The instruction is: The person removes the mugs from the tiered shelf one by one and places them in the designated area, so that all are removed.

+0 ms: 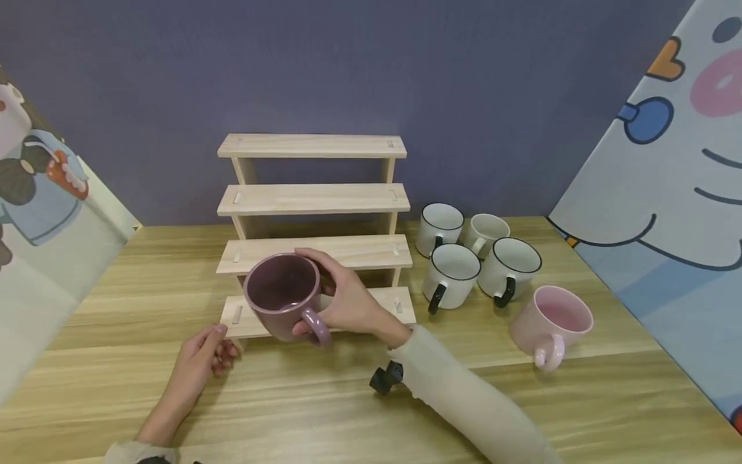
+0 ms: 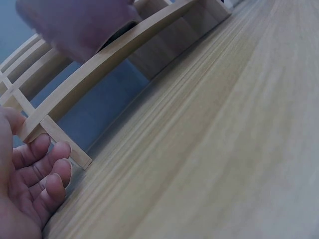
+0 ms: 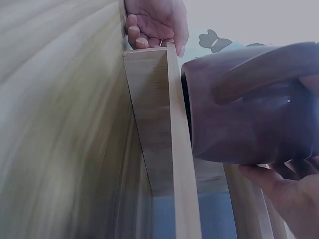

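Observation:
A four-tier wooden shelf [image 1: 313, 198] stands against the back wall. My right hand [image 1: 355, 303] grips a glossy mauve mug [image 1: 278, 322] by its side and rim, close over the lowest board. The mug's handle [image 3: 259, 69] points toward me. In the right wrist view its base is very near that board's top; whether they touch, I cannot tell. At the shelf's front left corner, my left hand [image 1: 199, 354] pinches the end of the lowest board [image 2: 65, 92], thumb on top and fingers beneath.
Right of the shelf, several white mugs stand together, among them a black-handled one [image 1: 452, 277] and a plain white one [image 1: 488, 233]. A pink mug [image 1: 545, 325] stands nearer me on the wood-grain table [image 1: 324, 412]. Cartoon-printed panels [image 1: 655, 187] flank both sides.

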Demonstrator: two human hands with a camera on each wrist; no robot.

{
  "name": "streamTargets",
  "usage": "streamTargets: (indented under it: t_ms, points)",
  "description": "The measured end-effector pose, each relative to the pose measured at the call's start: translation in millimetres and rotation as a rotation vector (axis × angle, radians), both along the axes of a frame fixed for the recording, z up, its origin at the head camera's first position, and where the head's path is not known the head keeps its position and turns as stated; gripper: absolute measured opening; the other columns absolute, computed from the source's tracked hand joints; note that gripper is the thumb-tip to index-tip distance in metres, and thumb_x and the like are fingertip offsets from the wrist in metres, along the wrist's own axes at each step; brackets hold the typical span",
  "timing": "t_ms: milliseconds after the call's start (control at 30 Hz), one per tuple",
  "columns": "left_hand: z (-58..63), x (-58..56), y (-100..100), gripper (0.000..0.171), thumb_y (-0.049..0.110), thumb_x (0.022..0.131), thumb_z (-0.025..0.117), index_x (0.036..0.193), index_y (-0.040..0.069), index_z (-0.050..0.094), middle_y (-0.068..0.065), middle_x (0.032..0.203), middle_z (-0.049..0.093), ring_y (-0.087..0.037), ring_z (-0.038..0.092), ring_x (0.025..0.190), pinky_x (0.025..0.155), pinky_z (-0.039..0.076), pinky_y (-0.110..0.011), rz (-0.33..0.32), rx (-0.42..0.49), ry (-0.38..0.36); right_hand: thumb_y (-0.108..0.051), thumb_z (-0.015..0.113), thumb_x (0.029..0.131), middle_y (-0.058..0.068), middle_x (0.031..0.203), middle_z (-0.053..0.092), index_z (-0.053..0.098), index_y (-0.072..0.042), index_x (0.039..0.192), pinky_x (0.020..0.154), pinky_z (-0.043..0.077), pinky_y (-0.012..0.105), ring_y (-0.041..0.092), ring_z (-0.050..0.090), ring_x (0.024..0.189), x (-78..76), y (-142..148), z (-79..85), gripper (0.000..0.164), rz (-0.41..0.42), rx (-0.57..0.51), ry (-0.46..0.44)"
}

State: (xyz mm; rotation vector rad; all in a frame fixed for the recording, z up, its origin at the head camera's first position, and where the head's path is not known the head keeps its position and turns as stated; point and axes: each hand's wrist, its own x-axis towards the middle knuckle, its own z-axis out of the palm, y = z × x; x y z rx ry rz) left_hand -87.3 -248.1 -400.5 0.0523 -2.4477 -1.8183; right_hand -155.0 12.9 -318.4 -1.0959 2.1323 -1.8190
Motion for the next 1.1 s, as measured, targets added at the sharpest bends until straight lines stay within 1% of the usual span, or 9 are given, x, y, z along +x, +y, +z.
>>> streamTargets:
  t_ms: [167,300,433,533,633,767,833,900,1100]
  points:
    - [2.0,-1.2,0.6,0.044,0.026,0.105,0.034,0.090,-0.007,0.058,0.006,0.067,0.059,-0.008,0.052,0.055,0.046,0.045,-0.024,-0.005,-0.016,-0.027,0.007,0.088,0.057,0.010,0.137,0.049,0.033,-0.007,0.144,0.098,0.047,0.028,0.021,0.054,0.122,6.8,17.8,-1.4,0.105,-0.046,0.000,0.003]
    - [3.1,-3.1,1.3,0.045,0.027,0.105,0.033,0.093,-0.009,0.058,0.007,0.068,0.058,-0.008,0.052,0.055,0.046,0.046,-0.025,-0.002,-0.030,-0.042,0.005,0.089,0.056,0.008,0.137,0.049,0.034,-0.009,0.144,0.098,0.048,0.028,0.023,0.054,0.121,11.3,32.7,-0.8,0.105,-0.091,0.004,-0.005]
    - [3.9,-3.0,0.5,0.045,0.027,0.105,0.033,0.096,-0.010,0.058,0.007,0.069,0.058,-0.008,0.052,0.055,0.046,0.046,-0.024,0.005,-0.048,-0.042,0.007,0.088,0.055,0.009,0.137,0.048,0.034,-0.011,0.144,0.098,0.048,0.030,0.024,0.054,0.119,15.7,45.1,1.7,0.106,-0.107,-0.008,-0.022]
    - [3.6,-2.3,0.3,0.045,0.027,0.105,0.033,0.097,-0.009,0.057,0.007,0.069,0.058,-0.008,0.052,0.055,0.046,0.045,-0.024,0.005,-0.057,-0.037,0.008,0.088,0.055,0.012,0.138,0.047,0.033,-0.009,0.145,0.098,0.048,0.032,0.027,0.053,0.118,19.7,54.6,4.1,0.106,-0.107,-0.020,-0.011]
    - [2.2,-2.4,0.8,0.045,0.027,0.105,0.033,0.096,-0.009,0.057,0.007,0.069,0.058,-0.008,0.052,0.055,0.046,0.045,-0.024,0.000,-0.056,-0.036,0.005,0.088,0.057,0.014,0.137,0.046,0.033,-0.007,0.144,0.098,0.048,0.035,0.033,0.052,0.117,24.0,65.9,6.6,0.104,-0.117,-0.028,0.014]
    - [-0.3,-2.7,1.2,0.043,0.027,0.105,0.033,0.093,-0.007,0.058,0.008,0.069,0.058,-0.009,0.052,0.055,0.047,0.046,-0.024,0.006,-0.060,-0.035,-0.006,0.090,0.060,0.013,0.139,0.045,0.033,-0.008,0.144,0.099,0.047,0.039,0.036,0.050,0.121,28.2,81.6,7.3,0.102,-0.146,-0.033,0.044]
    - [-1.3,-2.5,0.5,0.043,0.026,0.105,0.033,0.093,-0.006,0.058,0.008,0.068,0.058,-0.009,0.052,0.055,0.047,0.046,-0.024,0.012,-0.064,-0.035,-0.011,0.091,0.061,0.014,0.140,0.044,0.033,-0.008,0.144,0.100,0.047,0.039,0.035,0.049,0.123,30.5,88.9,6.4,0.101,-0.160,-0.037,0.061]
    - [-1.8,-2.5,-0.5,0.042,0.026,0.105,0.033,0.094,-0.005,0.058,0.009,0.068,0.058,-0.009,0.052,0.055,0.047,0.046,-0.023,0.016,-0.069,-0.036,-0.011,0.090,0.061,0.015,0.140,0.044,0.034,-0.007,0.144,0.100,0.046,0.037,0.030,0.049,0.124,33.1,95.8,5.4,0.100,-0.175,-0.044,0.073]
    - [-2.1,-3.9,-2.0,0.041,0.025,0.105,0.033,0.098,-0.006,0.058,0.007,0.070,0.058,-0.009,0.052,0.056,0.047,0.046,-0.024,0.004,-0.068,-0.041,0.001,0.089,0.058,0.015,0.140,0.044,0.033,-0.004,0.144,0.101,0.045,0.032,0.017,0.047,0.125,42.8,116.9,4.9,0.103,-0.241,-0.039,0.075]
